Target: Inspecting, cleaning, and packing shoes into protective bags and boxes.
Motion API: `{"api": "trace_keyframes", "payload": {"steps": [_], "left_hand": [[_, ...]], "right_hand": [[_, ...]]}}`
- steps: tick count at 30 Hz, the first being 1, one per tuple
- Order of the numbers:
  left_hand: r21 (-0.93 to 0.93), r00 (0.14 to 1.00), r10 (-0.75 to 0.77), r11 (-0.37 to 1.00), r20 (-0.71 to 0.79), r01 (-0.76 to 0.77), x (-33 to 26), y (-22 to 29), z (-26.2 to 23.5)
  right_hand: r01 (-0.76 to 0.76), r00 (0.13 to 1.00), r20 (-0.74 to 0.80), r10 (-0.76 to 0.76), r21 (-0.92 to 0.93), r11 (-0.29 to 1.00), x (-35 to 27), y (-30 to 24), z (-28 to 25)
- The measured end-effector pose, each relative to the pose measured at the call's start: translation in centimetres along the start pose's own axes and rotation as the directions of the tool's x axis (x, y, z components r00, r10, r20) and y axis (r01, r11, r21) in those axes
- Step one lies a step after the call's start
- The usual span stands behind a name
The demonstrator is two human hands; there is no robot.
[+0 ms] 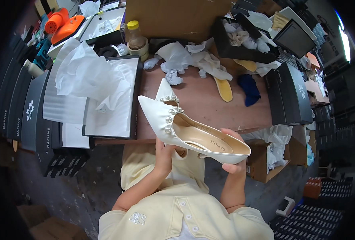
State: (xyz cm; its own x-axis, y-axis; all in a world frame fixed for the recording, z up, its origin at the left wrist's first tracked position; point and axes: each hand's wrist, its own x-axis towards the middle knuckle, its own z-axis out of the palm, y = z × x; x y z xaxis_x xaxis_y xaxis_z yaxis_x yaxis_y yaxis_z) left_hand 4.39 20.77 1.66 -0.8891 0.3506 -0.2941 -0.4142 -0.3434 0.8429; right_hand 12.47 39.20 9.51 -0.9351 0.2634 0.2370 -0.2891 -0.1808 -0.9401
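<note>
In front of my body I hold up a pair of white pointed pumps with pearl beads along the topline. The nearer pump (pixel 157 120) points its toe to the upper left, its beige insole facing up. My right hand (pixel 235 166) is closed round its heel end. The other pump (pixel 162 91) is mostly hidden behind it, with its toe and pearls showing. My left hand (pixel 164 155) is closed at the pumps' underside, by the rear pump; its fingertips are hidden. On the table's left lies an open shoe box (pixel 139 100) with white tissue paper (pixel 85 70).
Dark shoe boxes (pixel 35 108) stand at the left, another box (pixel 289 94) at the right. Crumpled paper (pixel 175 58), a yellow insole (pixel 224 89) and a navy cloth item (pixel 249 90) lie on the table (pixel 201 110). A carton (pixel 261 166) with wrapping sits below right.
</note>
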Motion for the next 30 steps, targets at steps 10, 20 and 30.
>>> {"api": "trace_keyframes", "payload": {"steps": [10,20,30], "left_hand": [[-0.052,0.998,-0.048,0.998,-0.045,0.046,0.7,1.2,-0.1],[-0.374,0.959,-0.249,0.884,0.134,0.281,3.1,0.9,-2.2],[-0.529,0.562,0.121,0.542,0.818,0.653,5.3,-0.1,-2.6]], "right_hand": [[-0.081,0.996,-0.042,0.084,0.071,0.994,0.7,1.3,-0.6],[-0.139,0.959,-0.186,0.214,0.346,0.928,0.9,2.7,-0.4],[-0.211,0.634,0.102,0.767,0.977,0.045,-1.1,4.4,3.7]]}}
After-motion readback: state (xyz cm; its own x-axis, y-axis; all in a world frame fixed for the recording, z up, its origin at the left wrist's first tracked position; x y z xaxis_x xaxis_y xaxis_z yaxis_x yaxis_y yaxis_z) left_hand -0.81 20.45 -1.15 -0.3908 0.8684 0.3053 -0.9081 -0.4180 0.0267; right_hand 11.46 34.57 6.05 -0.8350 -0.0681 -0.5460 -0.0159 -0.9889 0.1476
